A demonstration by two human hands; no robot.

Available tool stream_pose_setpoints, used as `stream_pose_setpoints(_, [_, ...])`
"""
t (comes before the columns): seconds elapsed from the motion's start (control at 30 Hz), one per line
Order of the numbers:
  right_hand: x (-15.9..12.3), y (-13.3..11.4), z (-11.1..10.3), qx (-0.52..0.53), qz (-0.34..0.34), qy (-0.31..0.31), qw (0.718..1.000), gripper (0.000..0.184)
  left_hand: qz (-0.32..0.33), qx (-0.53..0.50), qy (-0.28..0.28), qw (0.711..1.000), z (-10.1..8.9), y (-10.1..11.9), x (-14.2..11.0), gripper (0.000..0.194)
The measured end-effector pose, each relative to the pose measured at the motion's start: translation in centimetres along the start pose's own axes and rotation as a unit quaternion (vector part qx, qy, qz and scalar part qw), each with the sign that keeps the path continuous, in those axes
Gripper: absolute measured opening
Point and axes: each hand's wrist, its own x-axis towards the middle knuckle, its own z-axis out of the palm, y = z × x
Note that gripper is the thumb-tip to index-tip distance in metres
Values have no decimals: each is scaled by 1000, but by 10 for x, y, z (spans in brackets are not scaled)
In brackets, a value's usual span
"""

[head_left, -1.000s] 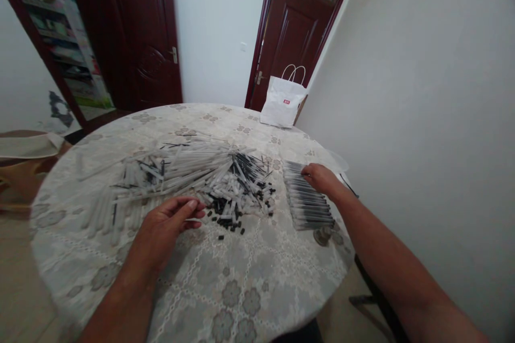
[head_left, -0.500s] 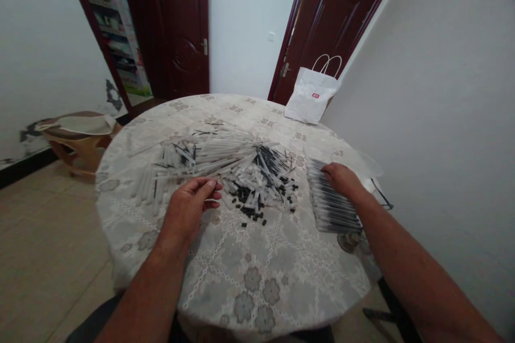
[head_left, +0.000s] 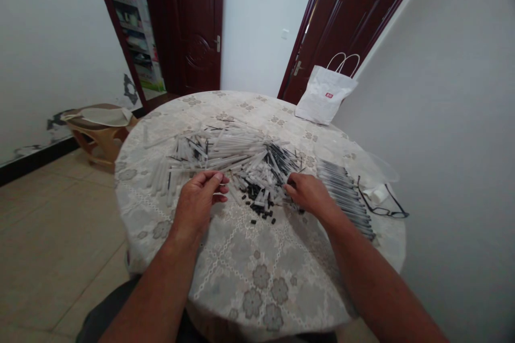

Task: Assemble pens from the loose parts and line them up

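Centrally, on a round worktop (head_left: 229,273) with grey-and-white floral cover: one loose heap of translucent white plastic tubes (head_left: 235,146), slim black rods (head_left: 282,159) at its right, small black plugs (head_left: 254,192) at its near edge. Left hand (head_left: 200,193), beside the plugs: thumb and forefinger together, contents indiscernible. Right hand (head_left: 309,193), between heap and a row of slender grey pen-like sticks (head_left: 343,190): fingers curled, grip hidden.
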Motion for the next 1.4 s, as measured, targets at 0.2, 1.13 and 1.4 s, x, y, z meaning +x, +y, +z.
stream_pose_setpoints(0.2, [3, -10, 11, -25, 17, -13, 999, 32, 18, -22, 33, 999, -1, 0, 0, 37])
stream_pose_setpoints(1.13, [-1, 9, 21, 19, -13, 27, 999, 29, 63, 131, 25, 989, -16, 9, -3, 25])
stream_pose_setpoints(1.4, [-13, 9, 24, 100, 2, 145, 984, 29, 198, 463, 148, 851, -67, 24, 3, 16])
